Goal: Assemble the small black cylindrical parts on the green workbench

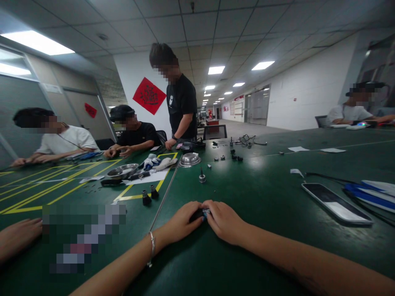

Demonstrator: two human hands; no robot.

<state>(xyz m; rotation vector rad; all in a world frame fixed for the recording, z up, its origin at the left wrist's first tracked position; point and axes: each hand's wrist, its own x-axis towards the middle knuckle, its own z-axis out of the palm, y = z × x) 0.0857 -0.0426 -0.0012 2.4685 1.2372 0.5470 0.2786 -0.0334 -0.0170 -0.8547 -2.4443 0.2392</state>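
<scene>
Both of my hands meet on the green table [262,197], low in the middle of the view. My left hand [182,222], with a silver bracelet on the wrist, pinches a small black part [199,214] with curled fingers. My right hand [224,220] is closed on the same part from the other side. Two small black cylinders [149,195] stand just beyond my left hand. A thin metal rod [165,195] lies between them and my hands. A small metal part [202,177] stands upright farther back.
A phone [336,203] lies at right beside blue-and-white items [373,193]. Metal bowls [123,170] [189,159], gloves [157,163], paper and small black parts sit farther back. Another person's hand [17,236] rests at the left edge. Several people sit or stand around the table.
</scene>
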